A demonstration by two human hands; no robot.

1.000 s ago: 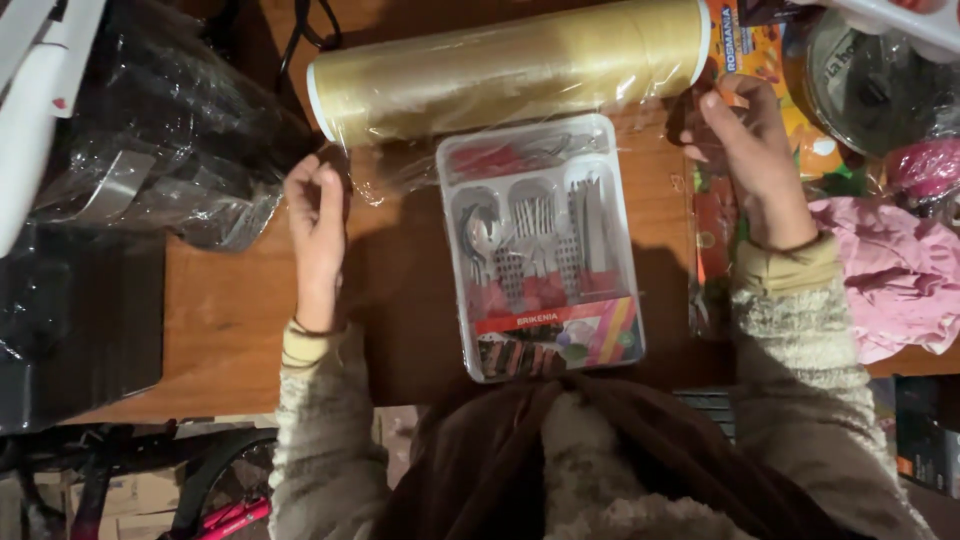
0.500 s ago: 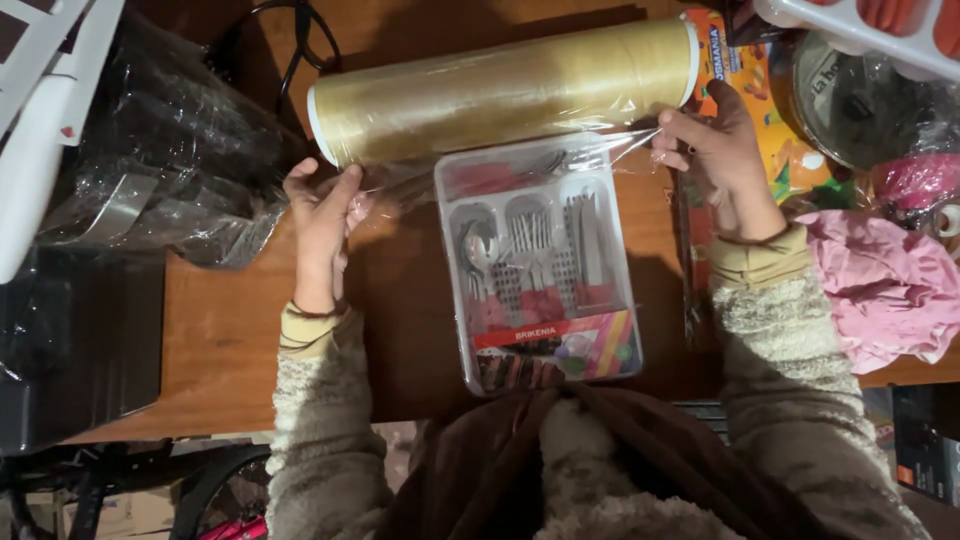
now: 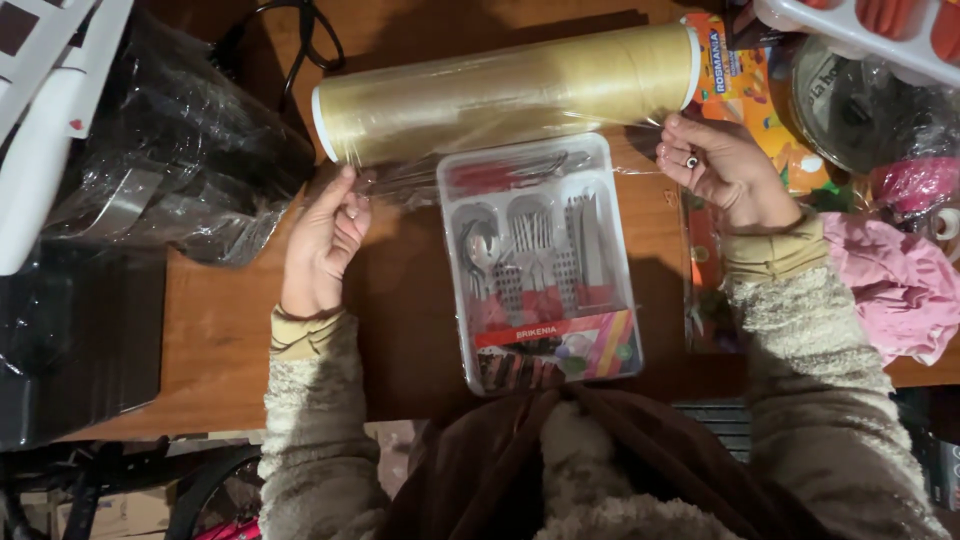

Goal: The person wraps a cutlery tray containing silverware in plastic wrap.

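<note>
A large roll of clear cling film (image 3: 505, 92) lies across the far side of a brown wooden table (image 3: 220, 330). Just below the roll sits a white plastic cutlery tray (image 3: 540, 265) holding spoons, forks and knives with red handles, with a colourful card at its near end. My left hand (image 3: 325, 240) pinches the left edge of the loose film sheet beside the tray. To the right of the tray's far corner, my right hand (image 3: 722, 172) pinches the sheet's right edge. The film stretches from the roll over the tray's far end.
Black items wrapped in clear plastic (image 3: 170, 170) crowd the left side. A colourful flat package (image 3: 735, 120), a wrapped round pan (image 3: 865, 100), a pink cloth (image 3: 895, 285) and a white tray with red pieces (image 3: 870, 30) sit at the right.
Both hands have pulled the film sheet a little toward me, from the roll's edge down over the tray's far end. The tray and roll have stayed in place.
</note>
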